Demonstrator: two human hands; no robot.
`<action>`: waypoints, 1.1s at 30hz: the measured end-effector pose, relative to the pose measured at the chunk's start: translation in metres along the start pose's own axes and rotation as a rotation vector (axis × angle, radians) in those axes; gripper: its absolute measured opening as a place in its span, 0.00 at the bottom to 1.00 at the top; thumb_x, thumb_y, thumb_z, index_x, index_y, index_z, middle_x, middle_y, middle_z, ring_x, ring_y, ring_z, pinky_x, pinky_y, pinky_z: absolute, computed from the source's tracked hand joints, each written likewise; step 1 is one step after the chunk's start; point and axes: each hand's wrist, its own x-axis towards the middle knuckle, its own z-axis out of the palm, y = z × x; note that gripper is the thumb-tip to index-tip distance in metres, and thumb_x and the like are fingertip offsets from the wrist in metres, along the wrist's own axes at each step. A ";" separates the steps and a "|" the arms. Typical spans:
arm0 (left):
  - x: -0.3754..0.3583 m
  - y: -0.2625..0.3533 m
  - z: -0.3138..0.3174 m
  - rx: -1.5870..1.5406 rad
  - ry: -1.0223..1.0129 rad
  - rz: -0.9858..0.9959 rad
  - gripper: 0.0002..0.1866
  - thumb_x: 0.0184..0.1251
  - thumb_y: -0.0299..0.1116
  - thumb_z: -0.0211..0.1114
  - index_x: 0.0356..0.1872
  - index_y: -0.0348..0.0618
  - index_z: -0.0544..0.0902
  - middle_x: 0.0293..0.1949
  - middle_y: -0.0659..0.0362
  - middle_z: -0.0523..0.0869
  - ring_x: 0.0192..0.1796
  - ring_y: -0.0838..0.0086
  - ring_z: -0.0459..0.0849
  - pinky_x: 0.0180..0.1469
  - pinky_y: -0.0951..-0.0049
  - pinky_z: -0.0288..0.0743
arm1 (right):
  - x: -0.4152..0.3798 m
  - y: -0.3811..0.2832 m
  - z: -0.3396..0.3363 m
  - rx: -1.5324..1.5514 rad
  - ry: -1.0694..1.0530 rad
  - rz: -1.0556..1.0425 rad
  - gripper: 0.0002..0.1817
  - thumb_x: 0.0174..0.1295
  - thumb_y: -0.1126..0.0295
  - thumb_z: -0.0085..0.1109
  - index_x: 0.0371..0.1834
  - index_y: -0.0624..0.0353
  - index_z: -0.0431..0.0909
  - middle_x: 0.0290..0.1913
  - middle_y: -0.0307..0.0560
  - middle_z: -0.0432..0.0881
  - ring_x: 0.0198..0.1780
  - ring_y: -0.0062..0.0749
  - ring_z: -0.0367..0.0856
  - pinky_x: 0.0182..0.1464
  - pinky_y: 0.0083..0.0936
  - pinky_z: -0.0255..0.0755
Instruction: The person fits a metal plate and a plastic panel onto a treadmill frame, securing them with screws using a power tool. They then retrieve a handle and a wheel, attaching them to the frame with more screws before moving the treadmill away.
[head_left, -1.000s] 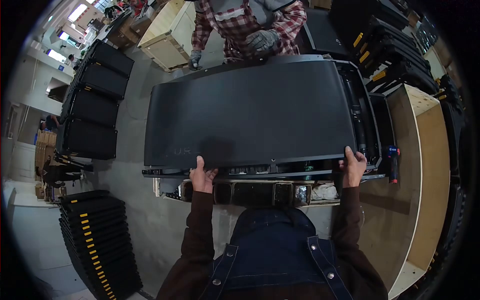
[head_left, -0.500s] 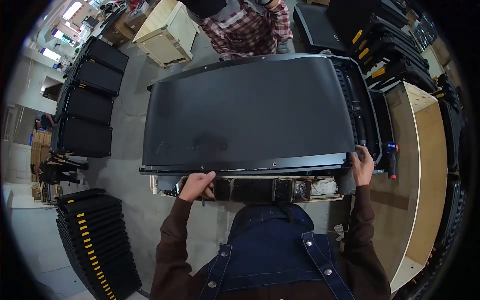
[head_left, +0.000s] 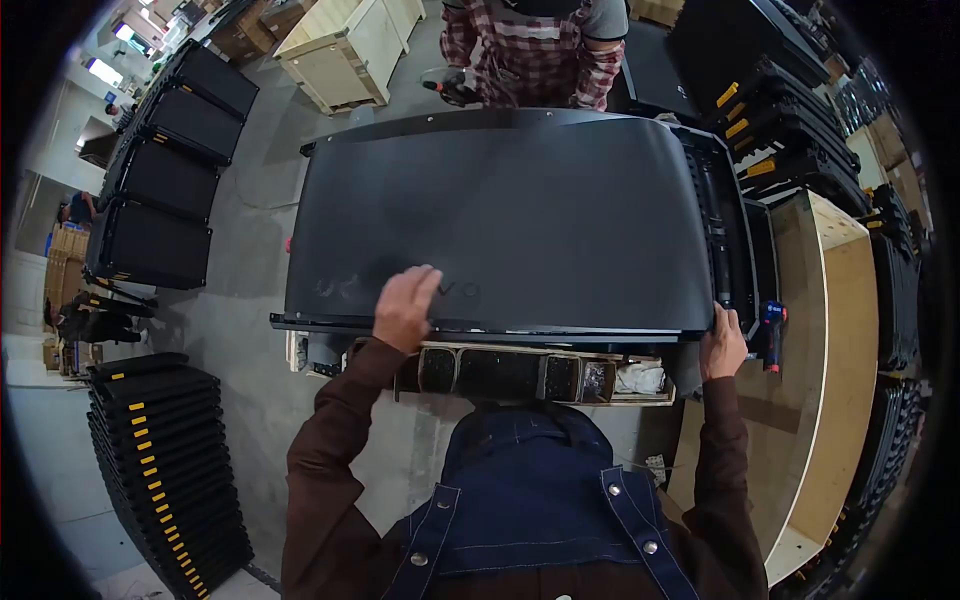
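A large, slightly curved black panel (head_left: 520, 220) lies over a dark frame in front of me. My left hand (head_left: 405, 308) is over the panel's near left part, beside faint raised or printed marks, with its fingers stretched out and nothing held. At the near right corner, my right hand (head_left: 723, 345) has its fingers curled round the panel's edge. Black tubular parts (head_left: 718, 250) show in the uncovered right end of the frame. Along the near side, below the panel edge, runs a row of open bins (head_left: 490, 373), one with white material inside.
Across the panel stands a person in a plaid shirt (head_left: 530, 55), a gloved hand holding an orange-tipped tool. A red-and-blue power tool (head_left: 773, 335) sits by a plywood crate (head_left: 825, 400) at right. Stacked black panels (head_left: 165, 470) stand at left, a wooden crate (head_left: 345, 55) behind.
My left hand has lifted from the near edge and moved up over the panel. My right hand stays at the corner. The other person has shifted right, and a tool now shows in a gloved hand.
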 end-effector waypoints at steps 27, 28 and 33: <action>-0.217 -0.361 -0.026 -0.203 0.020 -0.810 0.11 0.65 0.30 0.69 0.44 0.36 0.81 0.35 0.62 0.83 0.34 0.76 0.80 0.39 0.72 0.76 | 0.015 0.034 0.000 0.351 -0.070 0.328 0.23 0.44 0.70 0.72 0.49 0.56 0.85 0.37 0.52 0.87 0.42 0.50 0.86 0.46 0.40 0.79; -0.213 -0.343 -0.042 -0.296 0.074 -0.958 0.12 0.66 0.31 0.70 0.45 0.38 0.81 0.35 0.62 0.84 0.32 0.77 0.79 0.35 0.73 0.75 | 0.007 0.034 -0.002 0.363 0.003 0.303 0.23 0.46 0.70 0.72 0.49 0.56 0.84 0.36 0.52 0.86 0.41 0.50 0.86 0.45 0.41 0.79; -0.270 -0.252 -0.057 -0.786 0.463 -1.270 0.09 0.69 0.33 0.69 0.43 0.43 0.80 0.31 0.62 0.82 0.28 0.79 0.77 0.26 0.76 0.70 | -0.103 0.045 0.000 1.015 -0.062 0.529 0.10 0.65 0.67 0.67 0.38 0.65 0.82 0.28 0.44 0.84 0.30 0.26 0.84 0.34 0.27 0.78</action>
